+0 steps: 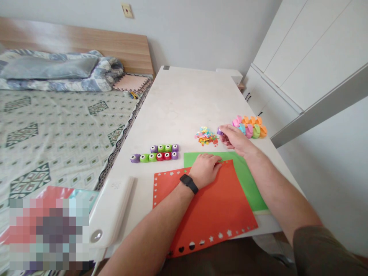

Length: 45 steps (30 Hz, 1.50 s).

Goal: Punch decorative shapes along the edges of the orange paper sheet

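A sheet of orange paper (209, 207) lies at the table's front, with shaped holes punched along its top, left and bottom edges. My left hand (204, 168) rests on its upper edge, fingers curled together and closed on the paper. Partly beneath it is a green sheet (250, 184). Over the table to the right, my right hand (234, 138) is closed round a purple craft punch (219, 131), mostly hidden by the fingers. Just left of that hand sits a heap of small coloured paper cut-outs (205, 136).
Two rows of craft punches (160, 156) stand on the left, upright with white tops. More colourful punches (254, 128) cluster beyond my right hand. A long white device (113, 211) lies at the table's left edge, beside a bed (66, 126). White cabinets (310, 57) line the right.
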Tool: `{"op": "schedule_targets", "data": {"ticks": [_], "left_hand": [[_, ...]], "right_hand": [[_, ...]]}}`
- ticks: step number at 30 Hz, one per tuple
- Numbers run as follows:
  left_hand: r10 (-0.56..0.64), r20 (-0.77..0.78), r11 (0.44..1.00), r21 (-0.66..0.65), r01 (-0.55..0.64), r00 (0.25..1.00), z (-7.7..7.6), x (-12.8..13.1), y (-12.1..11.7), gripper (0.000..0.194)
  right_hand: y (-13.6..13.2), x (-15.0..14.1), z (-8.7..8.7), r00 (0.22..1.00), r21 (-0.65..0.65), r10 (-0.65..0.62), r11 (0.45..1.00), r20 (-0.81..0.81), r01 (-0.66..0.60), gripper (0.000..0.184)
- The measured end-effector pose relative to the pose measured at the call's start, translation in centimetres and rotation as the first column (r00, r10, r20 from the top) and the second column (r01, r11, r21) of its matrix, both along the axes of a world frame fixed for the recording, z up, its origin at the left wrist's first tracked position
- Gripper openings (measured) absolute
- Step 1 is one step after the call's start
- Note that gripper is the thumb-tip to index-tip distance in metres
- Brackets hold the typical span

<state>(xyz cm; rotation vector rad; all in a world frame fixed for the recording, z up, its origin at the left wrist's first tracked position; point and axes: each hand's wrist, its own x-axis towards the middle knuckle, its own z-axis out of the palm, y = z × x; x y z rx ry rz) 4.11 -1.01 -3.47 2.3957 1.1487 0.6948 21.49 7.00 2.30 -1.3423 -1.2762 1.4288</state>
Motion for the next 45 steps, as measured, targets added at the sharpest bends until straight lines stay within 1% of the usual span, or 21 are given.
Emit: {"op": "schedule_targets", "data": {"ticks": [3, 7, 10, 13, 18, 22, 27, 33, 39, 45], "left_hand": [[0.000, 0.027, 1.000, -0.007, 0.001, 1.000, 0.0, 0.0, 0.1, 0.018], [-0.006, 0.073, 1.000, -0.015, 0.007, 0.997, 0.0, 0.0, 0.2, 0.018], [-0.009, 0.088, 1.000, -0.025, 0.011, 0.996, 0.2, 0.0, 0.2, 0.019], [-0.012, 0.085, 0.999, -0.034, 0.015, 0.996, 0.3, -0.1, 0.3, 0.020], [-0.038, 0.078, 0.999, -0.032, 0.041, 0.996, 0.5, -0.1, 0.3, 0.022], [-0.035, 0.058, 0.999, -0.039, 0.037, 0.998, 0.8, 0.0, 0.3, 0.023], [-0.035, 0.050, 0.997, -0.063, 0.038, 0.998, 1.1, 0.1, 0.5, 0.024], [-0.042, 0.058, 0.991, -0.127, 0.049, 0.997, 1.5, 0.3, 1.1, 0.025], [-0.048, 0.051, 0.971, -0.233, 0.058, 0.998, 2.0, 0.3, 1.8, 0.027], [-0.050, 0.042, 0.962, -0.268, 0.059, 0.998, 2.2, 0.3, 2.5, 0.027]], "right_hand": [[-0.9, 0.3, 1.3, 0.996, 0.110, 0.051, 0.992, 0.068, -0.058, 0.033], [-2.6, 1.4, 2.2, 0.981, 0.184, 0.106, 0.973, 0.165, -0.137, 0.038], [-4.2, 2.8, 2.0, 0.961, 0.204, 0.115, 0.964, 0.253, -0.169, 0.035], [-5.7, 4.3, 1.5, 0.935, 0.175, 0.142, 0.962, 0.326, -0.208, 0.031], [-7.3, 5.9, 0.3, 0.924, 0.133, 0.216, 0.954, 0.315, -0.268, 0.032], [-7.6, 6.2, -0.4, 0.914, 0.132, 0.273, 0.937, 0.300, -0.323, 0.034], [-7.6, 6.7, -0.8, 0.896, 0.131, 0.326, 0.917, 0.303, -0.378, 0.036], [-7.3, 7.4, -1.1, 0.895, 0.138, 0.318, 0.917, 0.314, -0.375, 0.041], [-7.2, 7.5, -1.3, 0.891, 0.145, 0.305, 0.918, 0.335, -0.369, 0.038], [-7.0, 7.5, -1.8, 0.895, 0.153, 0.296, 0.920, 0.334, -0.361, 0.041]]}}
